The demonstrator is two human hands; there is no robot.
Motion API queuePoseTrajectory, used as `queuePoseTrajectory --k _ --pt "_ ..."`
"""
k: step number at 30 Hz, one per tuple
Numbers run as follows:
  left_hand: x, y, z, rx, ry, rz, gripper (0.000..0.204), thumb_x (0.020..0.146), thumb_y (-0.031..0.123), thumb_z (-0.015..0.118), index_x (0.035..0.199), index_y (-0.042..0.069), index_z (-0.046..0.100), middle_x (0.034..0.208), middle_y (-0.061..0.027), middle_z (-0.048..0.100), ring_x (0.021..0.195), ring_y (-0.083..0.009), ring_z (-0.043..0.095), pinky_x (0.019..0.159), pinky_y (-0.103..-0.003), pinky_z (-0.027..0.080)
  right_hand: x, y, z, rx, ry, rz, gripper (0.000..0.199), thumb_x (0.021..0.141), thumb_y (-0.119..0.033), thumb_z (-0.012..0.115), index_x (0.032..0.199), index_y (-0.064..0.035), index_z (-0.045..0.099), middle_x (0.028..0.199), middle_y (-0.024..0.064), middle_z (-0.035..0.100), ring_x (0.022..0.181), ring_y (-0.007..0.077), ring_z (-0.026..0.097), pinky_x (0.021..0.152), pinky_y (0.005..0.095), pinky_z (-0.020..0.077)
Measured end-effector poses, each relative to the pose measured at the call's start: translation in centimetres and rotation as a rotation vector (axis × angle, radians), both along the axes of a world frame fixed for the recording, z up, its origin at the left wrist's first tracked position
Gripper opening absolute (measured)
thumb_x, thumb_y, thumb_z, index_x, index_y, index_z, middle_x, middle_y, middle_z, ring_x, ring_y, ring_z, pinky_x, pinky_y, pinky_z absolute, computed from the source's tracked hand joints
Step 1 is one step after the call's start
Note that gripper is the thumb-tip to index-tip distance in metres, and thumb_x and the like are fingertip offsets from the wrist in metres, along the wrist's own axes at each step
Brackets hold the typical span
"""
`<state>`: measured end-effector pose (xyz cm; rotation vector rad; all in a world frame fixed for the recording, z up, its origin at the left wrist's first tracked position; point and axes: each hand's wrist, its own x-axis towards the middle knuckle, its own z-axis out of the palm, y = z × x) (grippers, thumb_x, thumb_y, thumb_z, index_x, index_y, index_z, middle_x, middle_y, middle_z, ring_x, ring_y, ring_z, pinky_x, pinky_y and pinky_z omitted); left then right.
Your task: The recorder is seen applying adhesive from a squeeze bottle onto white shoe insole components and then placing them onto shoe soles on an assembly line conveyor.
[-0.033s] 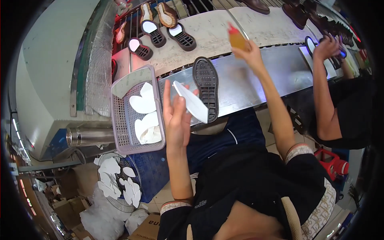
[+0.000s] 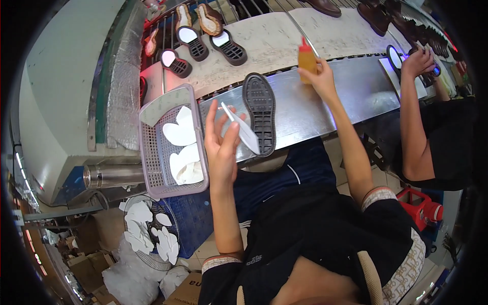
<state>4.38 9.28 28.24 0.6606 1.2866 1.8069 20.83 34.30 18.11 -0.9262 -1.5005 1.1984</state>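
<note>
My left hand (image 2: pixel 221 148) pinches a thin white insole piece (image 2: pixel 246 134) between thumb and fingers, its narrow side turned up. Just right of it, a black shoe sole (image 2: pixel 260 96) lies on the metal bench (image 2: pixel 325 107) with its ribbed inner side showing. The insole piece overlaps the sole's lower left edge in view; contact cannot be made out. My right hand (image 2: pixel 323 81) grips a squeeze bottle (image 2: pixel 306 61) of amber liquid, red nozzle pointing up, above the bench. Left of my left hand, a plastic basket (image 2: pixel 152 165) holds more white pieces (image 2: pixel 180 132).
Black soles with white pads (image 2: pixel 229 48) and brown shoe uppers (image 2: pixel 209 20) stand on the pale conveyor (image 2: pixel 274 38) behind the bench. A co-worker's hand (image 2: pixel 418 62) handles a sole at right. White scraps (image 2: pixel 140 218) fill a round wire basket below; a steel cylinder (image 2: pixel 112 175) sits at left.
My right hand has come slightly down and to the right, and the bottle is more upright. The white insole piece has turned more edge-on in my left hand.
</note>
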Motion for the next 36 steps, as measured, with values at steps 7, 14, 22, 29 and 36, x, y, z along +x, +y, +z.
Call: queuePoseTrajectory --k 7,14,22,29,36 --pt "-3.3 11.3 -4.2 -0.428 1.187 0.027 0.055 0.070 0.036 0.072 0.102 -0.006 0.057 0.090 -0.0274 0.062 0.078 -0.0386 0.063 0.070 -0.041 0.051 1.0 -1.8 -1.8 0.009 -0.175 -0.380 0.048 0.068 -0.024 0.078 0.100 0.0022 0.053 0.088 0.0139 0.065 0.080 0.0199 0.064 0.072 0.0304 0.0495" --pt "-2.9 13.3 -6.7 -0.594 1.551 -0.118 0.049 0.071 0.034 0.072 0.092 -0.008 0.057 0.083 -0.0263 0.061 0.078 -0.0395 0.062 0.068 -0.043 0.051 1.5 -2.2 -2.3 0.089 -0.257 -0.310 0.051 0.064 -0.028 0.078 0.099 -0.0001 0.054 0.090 0.0159 0.065 0.083 0.0266 0.065 0.074 0.0340 0.0496" --pt "-3.5 12.8 -6.7 -0.343 1.585 0.027 0.050 0.072 0.037 0.071 0.096 -0.005 0.056 0.087 -0.0225 0.060 0.076 -0.0383 0.062 0.067 -0.042 0.051 1.4 -2.0 -2.1 0.099 -0.249 -0.270 0.052 0.064 -0.030 0.078 0.100 -0.0003 0.055 0.092 0.0154 0.065 0.084 0.0255 0.065 0.075 0.0334 0.0495" --pt "-2.8 13.5 -6.6 -0.566 1.600 -0.043 0.058 0.074 0.044 0.068 0.096 -0.008 0.055 0.085 -0.0261 0.060 0.077 -0.0396 0.062 0.070 -0.043 0.051 1.7 -2.2 -2.3 0.111 -0.255 -0.268 0.053 0.065 -0.031 0.077 0.101 0.0002 0.055 0.093 0.0155 0.065 0.085 0.0251 0.064 0.076 0.0330 0.0491" --pt "-3.3 13.3 -6.4 -0.553 1.555 -0.094 0.060 0.074 0.047 0.068 0.096 -0.007 0.055 0.089 -0.0237 0.059 0.084 -0.0381 0.060 0.073 -0.043 0.050 1.8 -1.7 -2.1 0.127 -0.249 -0.266 0.053 0.065 -0.032 0.078 0.101 0.0004 0.055 0.093 0.0155 0.065 0.085 0.0249 0.064 0.076 0.0326 0.0490"
